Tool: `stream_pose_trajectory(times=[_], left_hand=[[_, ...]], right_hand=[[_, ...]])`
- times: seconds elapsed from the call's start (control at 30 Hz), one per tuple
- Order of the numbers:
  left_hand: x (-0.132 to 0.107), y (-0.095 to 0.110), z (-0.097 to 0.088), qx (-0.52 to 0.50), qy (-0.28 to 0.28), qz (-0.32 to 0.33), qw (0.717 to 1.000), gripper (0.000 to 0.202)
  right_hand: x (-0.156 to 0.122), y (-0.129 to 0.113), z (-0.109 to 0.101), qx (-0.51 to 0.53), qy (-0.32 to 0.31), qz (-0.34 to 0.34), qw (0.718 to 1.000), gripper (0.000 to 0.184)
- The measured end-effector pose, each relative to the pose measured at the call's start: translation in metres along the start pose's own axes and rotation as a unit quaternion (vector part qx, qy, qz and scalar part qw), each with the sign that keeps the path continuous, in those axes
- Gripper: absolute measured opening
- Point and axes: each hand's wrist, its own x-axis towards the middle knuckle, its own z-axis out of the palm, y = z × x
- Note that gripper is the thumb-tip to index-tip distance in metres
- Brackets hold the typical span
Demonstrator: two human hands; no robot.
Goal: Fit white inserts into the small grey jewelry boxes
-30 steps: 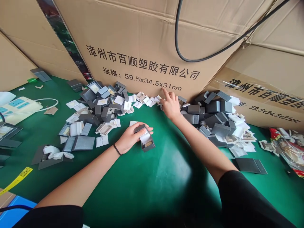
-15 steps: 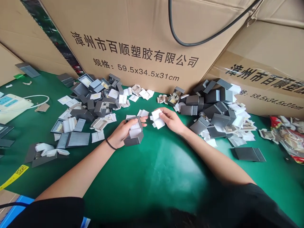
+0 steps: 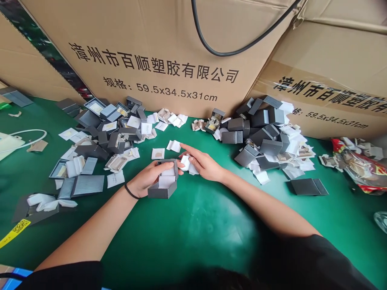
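Note:
My left hand [image 3: 146, 179] is wrapped round a small dark grey gift box [image 3: 163, 191]. The box is open, with its lid tipped back and white lining showing inside. Close beside it, my right hand [image 3: 209, 166] pinches a folded white paper insert [image 3: 192, 169] between thumb and fingers. The insert's near edge is by my left fingertips; whether they touch it I cannot tell. Just beyond the hands, a white card [image 3: 158, 154] and a creased white paper piece [image 3: 173, 146] lie on the green table [image 3: 193, 225].
Heaps of grey boxes with white papers lie at left [image 3: 90, 151] and right [image 3: 270, 147]. A lone grey box [image 3: 308, 187] and a red-edged plastic bag [image 3: 361, 167] are further right. A large carton [image 3: 157, 44] stands behind, a black cable [image 3: 211, 50] hanging before it.
My right hand has moved with the white insert toward the box in my left hand, closing the gap between them. The whole view has shifted slightly. The box is still held open.

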Motion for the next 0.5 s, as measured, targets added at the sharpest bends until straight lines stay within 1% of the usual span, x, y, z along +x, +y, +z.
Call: stream_pose_trajectory(times=[0.07, 0.13, 0.23, 0.3, 0.37, 0.5], left_hand=[[-0.002, 0.002, 0.004, 0.001, -0.004, -0.004, 1.0, 0.045], [-0.004, 0.004, 0.006, -0.005, 0.004, 0.004, 1.0, 0.045], [-0.004, 0.005, 0.005, -0.005, 0.051, 0.035, 0.998, 0.045], [-0.003, 0.005, 0.002, -0.006, 0.085, 0.052, 0.995, 0.045], [-0.002, 0.005, -0.001, -0.012, 0.105, 0.057, 0.993, 0.045], [-0.001, 0.004, -0.002, -0.02, 0.099, 0.052, 0.994, 0.048]], right_hand=[[0.0, -0.002, 0.002, 0.012, 0.025, 0.007, 1.0, 0.061], [0.0, -0.003, 0.003, 0.019, 0.058, 0.022, 0.998, 0.061], [-0.001, -0.001, 0.001, 0.01, 0.091, 0.035, 0.995, 0.064], [-0.002, 0.002, -0.001, -0.007, 0.089, 0.028, 0.996, 0.068], [-0.003, 0.006, -0.001, -0.028, 0.087, 0.023, 0.996, 0.068], [-0.001, 0.009, 0.003, -0.047, 0.08, 0.024, 0.995, 0.064]])
